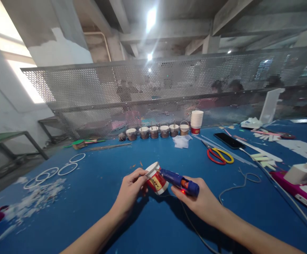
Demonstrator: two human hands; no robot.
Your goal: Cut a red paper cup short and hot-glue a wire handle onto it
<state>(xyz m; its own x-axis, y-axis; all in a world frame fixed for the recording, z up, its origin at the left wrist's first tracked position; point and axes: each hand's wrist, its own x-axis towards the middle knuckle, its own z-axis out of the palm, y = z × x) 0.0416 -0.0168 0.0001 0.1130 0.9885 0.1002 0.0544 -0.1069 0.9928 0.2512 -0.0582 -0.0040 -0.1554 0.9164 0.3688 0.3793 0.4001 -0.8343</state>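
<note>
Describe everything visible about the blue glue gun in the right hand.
The glue gun is small, with a glossy dark-blue plastic body, an orange trigger part and a red light glowing underneath. The right hand grips it, tilted, nozzle pointing left and touching the rim of the paper cup held by the left hand. A thin cord trails below it.

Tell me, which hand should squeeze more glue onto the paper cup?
The right hand, probably. It already grips the blue glue gun, whose nozzle points at the paper cup. The left hand is busy holding that cup tilted on its side.
</note>
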